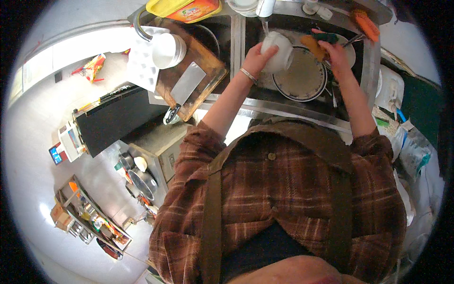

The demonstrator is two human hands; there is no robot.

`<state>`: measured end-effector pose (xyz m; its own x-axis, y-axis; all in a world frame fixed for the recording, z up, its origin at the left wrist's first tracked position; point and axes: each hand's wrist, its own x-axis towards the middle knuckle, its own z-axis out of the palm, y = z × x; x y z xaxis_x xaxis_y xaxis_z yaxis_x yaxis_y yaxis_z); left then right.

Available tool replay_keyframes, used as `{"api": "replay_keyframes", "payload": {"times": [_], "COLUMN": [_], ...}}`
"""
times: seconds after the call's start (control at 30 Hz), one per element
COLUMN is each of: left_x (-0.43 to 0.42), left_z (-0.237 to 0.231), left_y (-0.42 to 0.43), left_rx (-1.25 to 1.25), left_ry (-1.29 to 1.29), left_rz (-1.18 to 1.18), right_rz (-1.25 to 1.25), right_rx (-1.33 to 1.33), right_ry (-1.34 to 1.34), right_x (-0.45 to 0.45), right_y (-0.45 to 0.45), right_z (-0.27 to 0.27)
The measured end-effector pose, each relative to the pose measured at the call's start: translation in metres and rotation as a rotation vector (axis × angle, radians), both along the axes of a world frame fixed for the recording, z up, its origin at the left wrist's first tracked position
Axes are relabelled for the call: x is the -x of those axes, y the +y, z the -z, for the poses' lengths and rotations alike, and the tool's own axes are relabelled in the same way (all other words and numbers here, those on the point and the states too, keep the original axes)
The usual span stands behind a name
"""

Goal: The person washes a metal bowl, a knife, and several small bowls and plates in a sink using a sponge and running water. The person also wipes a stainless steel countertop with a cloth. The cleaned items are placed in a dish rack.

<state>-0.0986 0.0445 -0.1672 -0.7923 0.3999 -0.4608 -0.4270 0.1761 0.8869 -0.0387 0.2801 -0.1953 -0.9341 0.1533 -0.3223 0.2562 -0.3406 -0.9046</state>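
My left hand [256, 61] grips a white bowl [278, 53], tilted beneath the running tap [265, 10] over the steel sink. In my right hand [335, 56] is a sponge [313, 47] with a brown face and a dark green face. Below and between both hands sits a round dish with a patterned rim [300, 99], holding cloudy liquid. Partly behind my right hand, a pale dish [349, 56] shows in the same basin, with metal utensils [354, 39] by it.
Left of the basin, a wooden cutting board [212, 76] bears a cleaver [188, 83] and stacked white bowls [166, 51], beside a white egg tray [142, 65]. A yellow container [184, 10] and stacked plates [244, 6] stand behind. An orange brush-like item [367, 25] lies at the right corner.
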Motion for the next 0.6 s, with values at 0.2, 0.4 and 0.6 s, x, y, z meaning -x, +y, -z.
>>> {"api": "replay_keyframes", "payload": {"times": [0.2, 0.4, 0.6], "left_x": [0.009, 0.004, 0.004], "left_z": [0.000, -0.014, -0.024], "left_y": [0.009, 0.014, 0.006], "left_rx": [-0.061, -0.054, 0.387], "left_ry": [-0.085, 0.216, 0.287], "left_rz": [-0.260, -0.361, -0.195], "right_rz": [-0.125, -0.088, -0.016], "right_rx": [-0.419, -1.109, -0.826], "right_ry": [0.408, 0.600, 0.562], "right_x": [-0.002, 0.013, 0.037], "right_y": [-0.077, -0.115, -0.109], "right_z": [-0.043, -0.052, -0.050]}}
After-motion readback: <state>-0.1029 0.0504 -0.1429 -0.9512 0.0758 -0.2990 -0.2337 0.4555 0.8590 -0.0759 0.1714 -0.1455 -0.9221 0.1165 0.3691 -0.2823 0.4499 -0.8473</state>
